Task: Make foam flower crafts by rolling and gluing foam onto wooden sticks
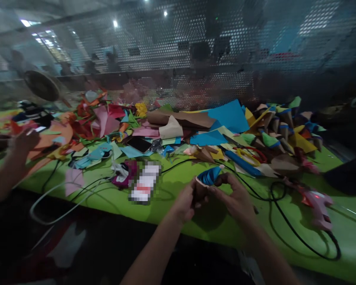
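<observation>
Perforated metal panels (172, 51) rise behind a green-covered table (106, 200), well beyond the pink hot-glue gun (319, 209) lying on its cloth. To the left of the gun, we hold a small blue-and-brown paper cone (208, 177): our left hand (186, 201) curls around its brown base, apparently to steady it, as our right hand (233, 194) pinches its blue side between thumb and fingertips, probably to keep the folds in shape. Brown paper pieces edged in blue (275, 126) cluster beyond the gun, seemingly kept apart from the loose scraps. The gun itself lies on our right, likely for easy reach. Our fingers hide the cone's underside. Far left of the gun, a co-worker's hand (25, 144) blurs, its arm cut off; pixelation masks a phone-like rectangle (146, 184), and we cannot identify a dark shape (348, 174) just past the gun.
</observation>
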Demonstrator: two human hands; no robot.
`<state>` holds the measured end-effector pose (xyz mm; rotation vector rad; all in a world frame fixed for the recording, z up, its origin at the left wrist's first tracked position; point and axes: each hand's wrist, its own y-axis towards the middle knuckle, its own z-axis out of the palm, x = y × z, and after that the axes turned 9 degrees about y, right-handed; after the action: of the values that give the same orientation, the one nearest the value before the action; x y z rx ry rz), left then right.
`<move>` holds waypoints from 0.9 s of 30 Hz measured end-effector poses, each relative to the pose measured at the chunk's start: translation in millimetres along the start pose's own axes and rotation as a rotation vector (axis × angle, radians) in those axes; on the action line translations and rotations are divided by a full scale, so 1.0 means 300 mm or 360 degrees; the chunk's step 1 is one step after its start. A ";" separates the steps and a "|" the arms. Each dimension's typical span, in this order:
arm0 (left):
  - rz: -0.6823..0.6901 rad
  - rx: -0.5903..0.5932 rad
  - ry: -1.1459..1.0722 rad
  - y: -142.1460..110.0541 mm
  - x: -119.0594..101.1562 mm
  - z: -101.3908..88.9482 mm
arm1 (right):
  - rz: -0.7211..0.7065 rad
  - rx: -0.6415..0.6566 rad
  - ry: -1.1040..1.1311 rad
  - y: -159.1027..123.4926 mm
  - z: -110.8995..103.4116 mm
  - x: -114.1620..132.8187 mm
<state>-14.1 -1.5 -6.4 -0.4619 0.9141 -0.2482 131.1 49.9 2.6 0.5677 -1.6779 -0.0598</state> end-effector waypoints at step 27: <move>0.0237 0.0259 0.0170 -0.042 -0.004 -0.007 | -0.0017 -0.0088 0.0007 0.000 -0.005 0.004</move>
<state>-16.7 -12.8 -0.7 -0.2309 1.0189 -0.2110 132.5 49.9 3.9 0.5349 -1.6639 -0.1124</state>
